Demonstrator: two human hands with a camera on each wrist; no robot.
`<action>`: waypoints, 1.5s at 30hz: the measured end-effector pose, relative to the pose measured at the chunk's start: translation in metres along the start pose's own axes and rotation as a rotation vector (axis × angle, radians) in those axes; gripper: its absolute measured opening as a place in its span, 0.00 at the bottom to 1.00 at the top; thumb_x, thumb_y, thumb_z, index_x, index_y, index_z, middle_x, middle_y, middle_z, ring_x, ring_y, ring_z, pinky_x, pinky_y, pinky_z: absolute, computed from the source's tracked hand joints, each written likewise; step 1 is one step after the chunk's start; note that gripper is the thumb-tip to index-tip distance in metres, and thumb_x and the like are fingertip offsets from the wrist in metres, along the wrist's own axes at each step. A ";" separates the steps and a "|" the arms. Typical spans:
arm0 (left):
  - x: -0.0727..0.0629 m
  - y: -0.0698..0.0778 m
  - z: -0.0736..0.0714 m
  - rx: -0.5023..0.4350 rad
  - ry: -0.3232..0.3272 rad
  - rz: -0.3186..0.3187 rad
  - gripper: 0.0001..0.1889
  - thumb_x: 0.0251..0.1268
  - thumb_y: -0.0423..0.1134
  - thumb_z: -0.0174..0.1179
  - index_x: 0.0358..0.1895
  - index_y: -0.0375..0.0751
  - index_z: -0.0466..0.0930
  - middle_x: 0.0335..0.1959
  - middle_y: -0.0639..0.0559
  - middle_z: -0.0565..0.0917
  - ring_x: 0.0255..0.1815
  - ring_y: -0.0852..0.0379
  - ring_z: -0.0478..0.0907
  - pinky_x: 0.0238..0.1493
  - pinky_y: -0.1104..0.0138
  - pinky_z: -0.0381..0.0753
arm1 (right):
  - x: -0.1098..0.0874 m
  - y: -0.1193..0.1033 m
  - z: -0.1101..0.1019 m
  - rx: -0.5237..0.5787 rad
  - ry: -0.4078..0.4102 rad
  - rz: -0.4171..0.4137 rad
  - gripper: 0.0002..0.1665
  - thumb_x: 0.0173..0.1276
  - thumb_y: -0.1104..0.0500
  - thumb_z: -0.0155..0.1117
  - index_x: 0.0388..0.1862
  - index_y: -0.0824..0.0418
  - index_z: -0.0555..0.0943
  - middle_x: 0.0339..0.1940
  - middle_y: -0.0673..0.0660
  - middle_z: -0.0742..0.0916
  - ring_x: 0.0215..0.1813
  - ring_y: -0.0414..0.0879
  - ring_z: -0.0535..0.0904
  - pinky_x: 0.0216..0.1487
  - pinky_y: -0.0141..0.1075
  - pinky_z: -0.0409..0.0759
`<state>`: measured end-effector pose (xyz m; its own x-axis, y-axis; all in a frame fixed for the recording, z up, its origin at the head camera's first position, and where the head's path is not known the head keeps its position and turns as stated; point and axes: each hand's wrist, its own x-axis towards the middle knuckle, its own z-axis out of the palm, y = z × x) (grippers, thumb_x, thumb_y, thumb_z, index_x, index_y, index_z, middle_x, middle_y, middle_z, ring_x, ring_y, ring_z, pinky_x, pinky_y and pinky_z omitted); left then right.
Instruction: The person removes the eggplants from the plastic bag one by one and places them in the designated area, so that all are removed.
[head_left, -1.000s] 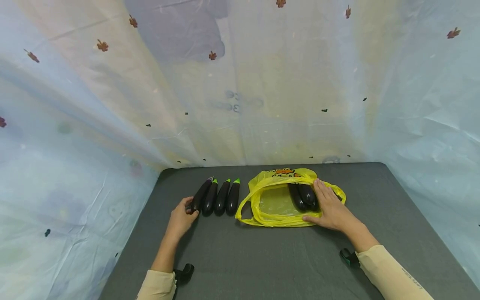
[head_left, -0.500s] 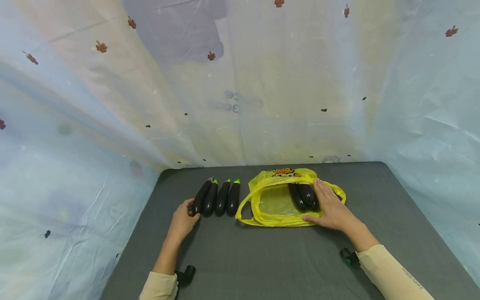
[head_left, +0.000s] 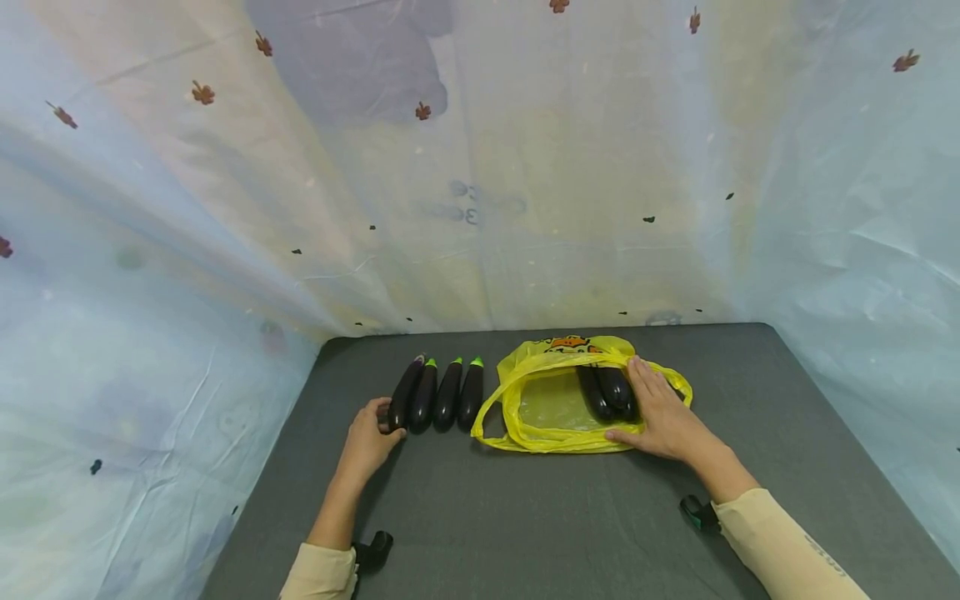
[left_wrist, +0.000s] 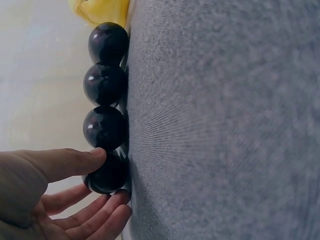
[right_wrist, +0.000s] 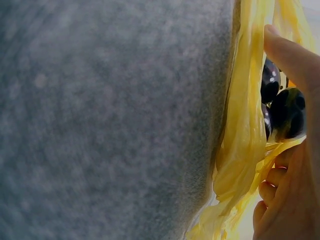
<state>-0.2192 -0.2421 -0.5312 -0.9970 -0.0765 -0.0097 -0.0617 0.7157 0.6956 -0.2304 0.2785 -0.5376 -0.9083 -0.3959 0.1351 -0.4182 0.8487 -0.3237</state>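
Note:
Several dark eggplants lie side by side on the grey table. My left hand (head_left: 369,442) is at the leftmost eggplant (head_left: 402,398), its thumb on the rounded near end and its fingers curled along the outer side; in the left wrist view that eggplant (left_wrist: 111,175) shows between thumb and fingers. To the right, a yellow plastic bag (head_left: 525,440) lies with its mouth toward me and more eggplants (head_left: 613,387) inside. My right hand (head_left: 663,421) rests on the bag's right side, fingers straight and thumb spread. The right wrist view shows the thumb against the yellow plastic (right_wrist: 245,125).
The bag's left handle loop (head_left: 483,421) lies close to the rightmost loose eggplant (head_left: 471,396). Behind the table (head_left: 570,525) hangs a pale patterned sheet (head_left: 540,183), which also runs down both sides.
My left hand has shifted slightly right, bringing the leftmost eggplant closer against its neighbour. The loose row has slid a little toward the bag. My right hand stays still.

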 end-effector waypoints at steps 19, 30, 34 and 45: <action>-0.001 0.001 -0.004 0.020 0.007 -0.009 0.35 0.74 0.37 0.71 0.78 0.32 0.67 0.68 0.28 0.74 0.62 0.35 0.82 0.54 0.44 0.84 | 0.000 -0.002 -0.002 0.002 -0.002 0.000 0.76 0.67 0.28 0.73 0.88 0.73 0.43 0.88 0.75 0.50 0.88 0.71 0.46 0.84 0.66 0.48; -0.012 0.029 -0.004 0.048 0.047 0.052 0.32 0.78 0.44 0.68 0.77 0.34 0.70 0.69 0.29 0.74 0.69 0.33 0.75 0.66 0.37 0.76 | -0.001 -0.001 0.000 0.001 0.002 -0.005 0.76 0.67 0.29 0.74 0.88 0.73 0.43 0.88 0.75 0.50 0.88 0.71 0.46 0.84 0.66 0.48; -0.015 0.044 0.002 0.028 0.049 0.085 0.30 0.79 0.45 0.67 0.76 0.36 0.72 0.70 0.32 0.75 0.70 0.34 0.75 0.66 0.38 0.77 | -0.001 -0.001 0.000 -0.001 0.001 -0.004 0.76 0.67 0.29 0.74 0.88 0.73 0.43 0.88 0.75 0.50 0.88 0.70 0.46 0.84 0.66 0.48; -0.026 0.085 0.026 0.013 0.062 0.210 0.28 0.78 0.45 0.68 0.75 0.41 0.75 0.69 0.40 0.78 0.68 0.41 0.78 0.65 0.43 0.80 | -0.002 -0.003 -0.002 -0.004 -0.008 0.003 0.76 0.67 0.28 0.73 0.88 0.73 0.43 0.88 0.75 0.50 0.88 0.71 0.46 0.84 0.66 0.47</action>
<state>-0.2001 -0.1616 -0.4907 -0.9833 0.0329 0.1790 0.1461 0.7290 0.6687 -0.2274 0.2777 -0.5350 -0.9092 -0.3965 0.1268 -0.4159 0.8510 -0.3206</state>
